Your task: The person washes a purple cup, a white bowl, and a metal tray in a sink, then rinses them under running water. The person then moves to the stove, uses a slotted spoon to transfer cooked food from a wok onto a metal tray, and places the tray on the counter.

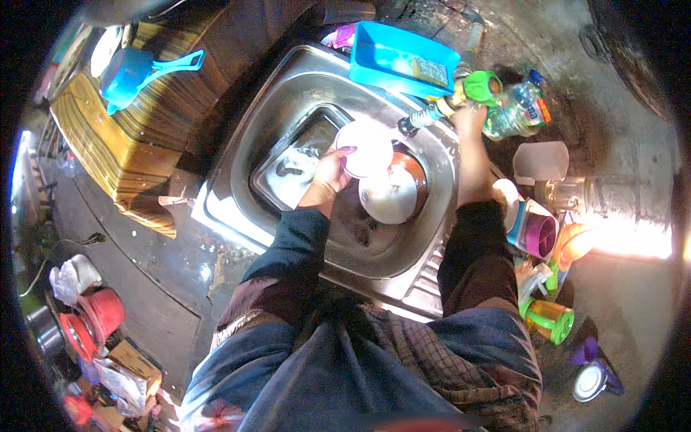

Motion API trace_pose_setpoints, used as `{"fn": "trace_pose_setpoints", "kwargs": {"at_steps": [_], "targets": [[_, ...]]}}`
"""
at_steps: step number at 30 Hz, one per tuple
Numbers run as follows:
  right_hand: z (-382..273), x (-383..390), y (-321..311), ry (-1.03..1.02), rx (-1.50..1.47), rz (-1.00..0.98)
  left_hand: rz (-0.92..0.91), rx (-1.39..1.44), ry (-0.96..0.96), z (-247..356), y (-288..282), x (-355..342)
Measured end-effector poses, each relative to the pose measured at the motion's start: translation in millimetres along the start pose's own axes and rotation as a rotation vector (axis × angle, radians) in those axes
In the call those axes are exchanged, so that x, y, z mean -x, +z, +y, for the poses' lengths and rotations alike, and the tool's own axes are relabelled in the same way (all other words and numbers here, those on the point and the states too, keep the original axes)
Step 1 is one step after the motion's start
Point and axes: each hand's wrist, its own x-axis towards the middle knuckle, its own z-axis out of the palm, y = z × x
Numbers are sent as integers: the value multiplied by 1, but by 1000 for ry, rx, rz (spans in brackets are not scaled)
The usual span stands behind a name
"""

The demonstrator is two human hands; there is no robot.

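My left hand (330,173) is closed on the rim of a white round dish (366,149), held over the steel sink (345,261); glare hides its depth. Just below the dish is a pale, shiny rounded vessel (385,196), with a reddish-brown bowl (417,180) partly behind it. A rectangular metal tray (270,183) with whitish, wet-looking patches lies in the basin's left part. At the far right rim, my right hand (469,119) is closed on the tap (432,114), its fingers partly hidden. The tap's dark nozzle points toward the dish.
Behind the sink sits a blue plastic basin (403,61) with a sponge-like block. Close by my right hand are a green cup-like item (482,86) and a clear plastic bottle (520,111). Cups and containers crowd the right side. A blue dipper (137,75) rests on the wood-patterned surface.
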Motion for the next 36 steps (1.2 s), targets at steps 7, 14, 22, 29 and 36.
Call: {"fn": "trace_pose_setpoints", "kwargs": {"at_steps": [7,14,22,29,36], "targets": [[2,-76,88,-72,55,-820,8,217,-43,-21,-22,-1],[21,-57,53,111,-639,-194,-37,239,-83,-24,-37,-13],[-110,130,-46,195,-657,-533,-2,219,-81,-40,-14,-7],[-141,136,7,323,-312,-263,-116,135,-155,-70,3,6],[-161,167,-29,103,-479,-357,-98,122,-37,-31,-7,10]]}}
